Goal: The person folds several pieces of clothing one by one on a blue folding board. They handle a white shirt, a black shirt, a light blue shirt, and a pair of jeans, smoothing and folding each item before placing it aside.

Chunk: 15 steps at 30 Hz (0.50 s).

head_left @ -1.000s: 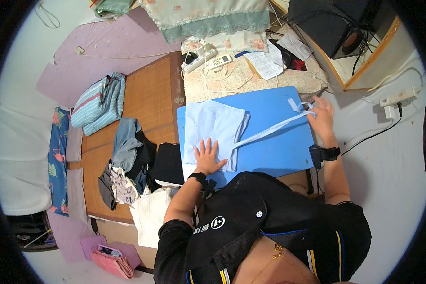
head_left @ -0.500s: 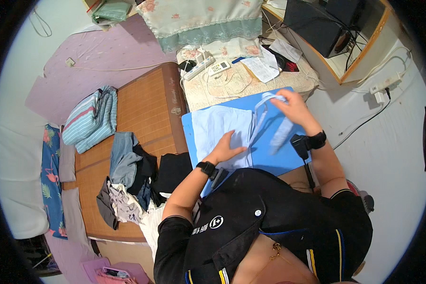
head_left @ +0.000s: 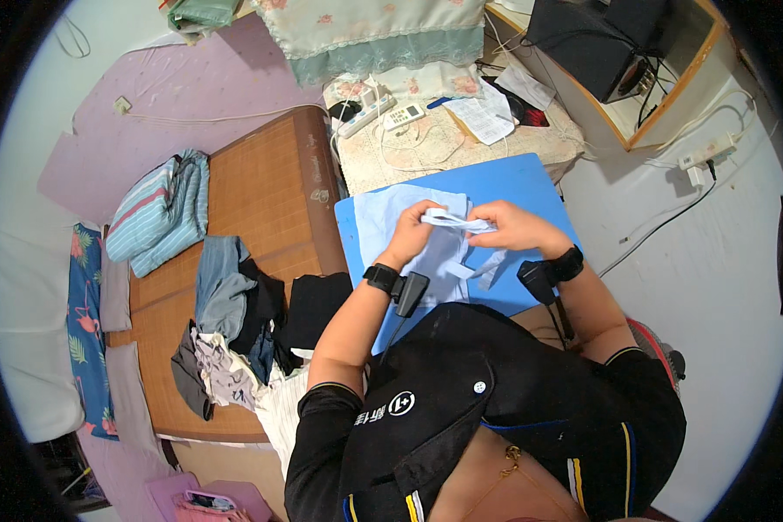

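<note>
A light blue cloth garment (head_left: 378, 213) lies flat on the blue tabletop (head_left: 526, 178) in front of me. Above its right side, a narrow light blue fabric strap (head_left: 452, 222) stretches between my hands. My left hand (head_left: 409, 239) pinches the strap's left end, its fingertips closed. The fingers of my right hand (head_left: 515, 228) close on the other end. Below them, more of the strap hangs in a loop near the garment's right edge. Whether it is sewn to the garment is hidden by my hands.
Left of the tabletop is a bed with a brown mat (head_left: 257, 187), a heap of clothes (head_left: 226, 296) and a folded striped quilt (head_left: 165, 209). Beyond it stand a power strip (head_left: 365, 117), a remote control (head_left: 404, 116) and papers (head_left: 483, 117). A black speaker (head_left: 583, 52) sits far right.
My left hand has risen from the garment and taken hold of the strap. My right hand has come down and left, and the strap is now drawn between both hands.
</note>
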Each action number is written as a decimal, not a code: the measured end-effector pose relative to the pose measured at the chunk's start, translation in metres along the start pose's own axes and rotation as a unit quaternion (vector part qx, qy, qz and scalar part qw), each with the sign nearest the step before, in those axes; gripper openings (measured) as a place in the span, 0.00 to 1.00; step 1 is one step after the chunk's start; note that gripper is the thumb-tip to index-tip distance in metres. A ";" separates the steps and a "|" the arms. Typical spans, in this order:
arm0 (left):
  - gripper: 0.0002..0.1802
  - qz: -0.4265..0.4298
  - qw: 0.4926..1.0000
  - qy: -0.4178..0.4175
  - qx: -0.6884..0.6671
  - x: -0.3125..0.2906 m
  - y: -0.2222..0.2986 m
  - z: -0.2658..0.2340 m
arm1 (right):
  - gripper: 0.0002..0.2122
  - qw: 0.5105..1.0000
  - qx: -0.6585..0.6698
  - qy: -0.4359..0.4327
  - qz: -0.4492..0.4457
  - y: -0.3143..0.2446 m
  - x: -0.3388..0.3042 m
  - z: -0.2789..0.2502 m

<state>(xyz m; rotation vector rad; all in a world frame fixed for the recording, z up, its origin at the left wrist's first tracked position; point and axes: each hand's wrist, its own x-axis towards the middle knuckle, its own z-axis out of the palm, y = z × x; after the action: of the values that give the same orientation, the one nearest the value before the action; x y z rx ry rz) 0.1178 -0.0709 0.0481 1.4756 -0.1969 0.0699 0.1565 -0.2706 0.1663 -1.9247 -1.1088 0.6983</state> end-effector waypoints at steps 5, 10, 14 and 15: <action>0.06 -0.041 0.982 0.064 0.172 -0.029 -0.018 -0.060 | 0.12 0.992 -0.100 0.055 0.056 0.042 -0.020 -0.012; 0.08 -0.076 0.920 0.084 0.376 -0.063 -0.035 -0.092 | 0.11 0.986 -0.066 0.057 0.139 0.084 -0.027 -0.010; 0.09 -0.189 0.901 0.077 0.383 -0.076 -0.049 -0.093 | 0.08 0.977 -0.008 0.044 0.210 0.088 -0.025 -0.002; 0.11 -0.167 0.908 0.096 0.372 -0.079 -0.059 -0.094 | 0.07 0.976 -0.004 0.048 0.213 0.093 -0.024 0.002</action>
<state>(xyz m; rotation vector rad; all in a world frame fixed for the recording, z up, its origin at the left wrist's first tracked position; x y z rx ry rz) 0.0581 0.0229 -0.0312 2.2316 0.2825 0.0106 0.1855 -0.3199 0.0886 -2.2038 -0.6418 0.8176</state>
